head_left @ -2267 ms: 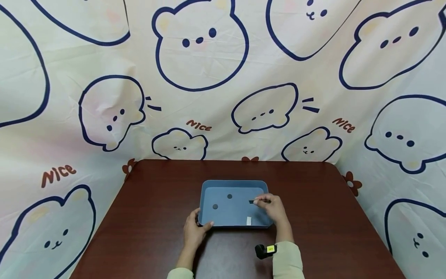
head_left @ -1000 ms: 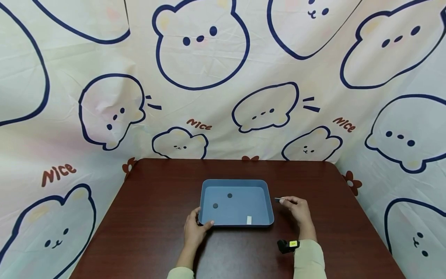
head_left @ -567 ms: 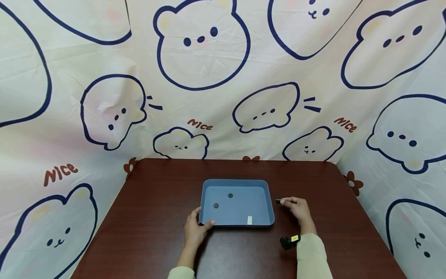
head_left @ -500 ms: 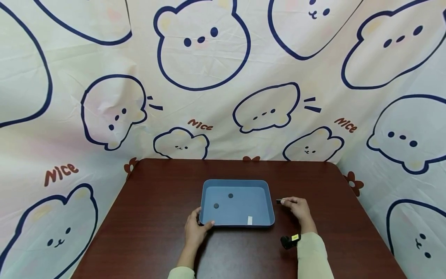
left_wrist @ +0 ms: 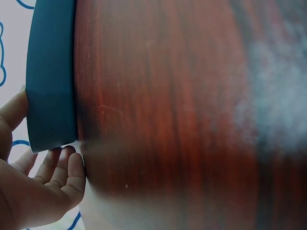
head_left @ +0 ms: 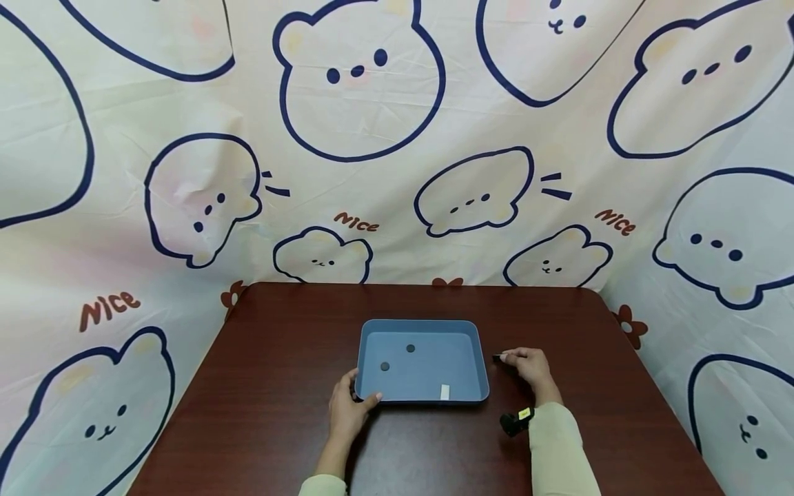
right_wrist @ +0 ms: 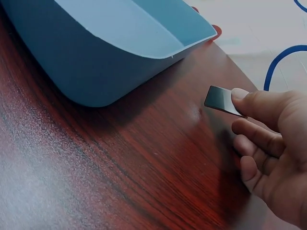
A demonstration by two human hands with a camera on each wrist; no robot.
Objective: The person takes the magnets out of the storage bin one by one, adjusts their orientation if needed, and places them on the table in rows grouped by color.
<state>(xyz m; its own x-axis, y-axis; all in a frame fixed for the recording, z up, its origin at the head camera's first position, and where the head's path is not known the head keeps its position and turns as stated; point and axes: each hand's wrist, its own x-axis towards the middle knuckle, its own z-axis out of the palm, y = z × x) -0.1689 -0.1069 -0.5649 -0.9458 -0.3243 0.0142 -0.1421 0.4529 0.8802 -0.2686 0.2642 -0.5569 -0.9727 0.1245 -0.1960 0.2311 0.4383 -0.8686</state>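
Observation:
A blue rectangular tray (head_left: 428,375) sits on the brown table. My left hand (head_left: 346,408) holds its near left corner, thumb at the near rim and fingers against the side; in the left wrist view the fingers (left_wrist: 60,177) curl by the tray's end. Just right of the tray, my right hand (head_left: 532,370) pinches a small, thin, dark, glossy rectangular piece (right_wrist: 221,100) between thumb and forefinger. The other fingers curl loosely beneath. Inside the tray lie two dark round discs (head_left: 410,348) and a small white rectangular piece (head_left: 444,392) near the front wall.
The dark brown wooden table (head_left: 279,358) extends on all sides of the tray. Behind it hangs a pale cloth (head_left: 397,124) printed with bear outlines. A black camera (head_left: 516,422) with a yellow label is on my right wrist.
My right hand has moved from above the tray to the table area at its right, carrying the dark piece, and has tilted a little. My left hand stays at the tray corner.

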